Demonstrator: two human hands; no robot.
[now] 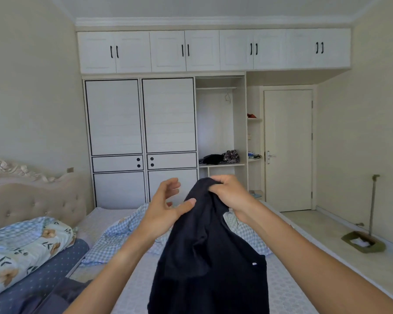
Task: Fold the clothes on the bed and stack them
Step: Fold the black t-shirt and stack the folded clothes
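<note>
1. Nearest to you, a dark navy garment [210, 257] hung in the air above the mattress [288, 288], its long axis running almost straight up and down, bunched top away from you and loose wide hem falling out of view at the bottom edge.
2. Your right hand [228, 192] had its fingers curled round the gathered top of the garment, grasping it. Your left hand [166, 205] was spread and relaxed, its thumb pressing against the garment's left edge, fingers clasping nothing.
3. The cloth looked soft, light and limp, sagging in deep folds. It would likely collapse wherever it was unsupported, so the best hold was probably two corners of one edge, spread wide apart; which edge was the shoulders I could not tell.
4. Beyond your hands a blue checked garment [123, 236] lay crumpled on the mattress, not yet folded.
5. To your left lay a floral quilt [25, 248] beside a tufted headboard [34, 200].
6. Farthest off stood a white wardrobe [143, 123], one bay open, and a closed door [288, 150].
</note>
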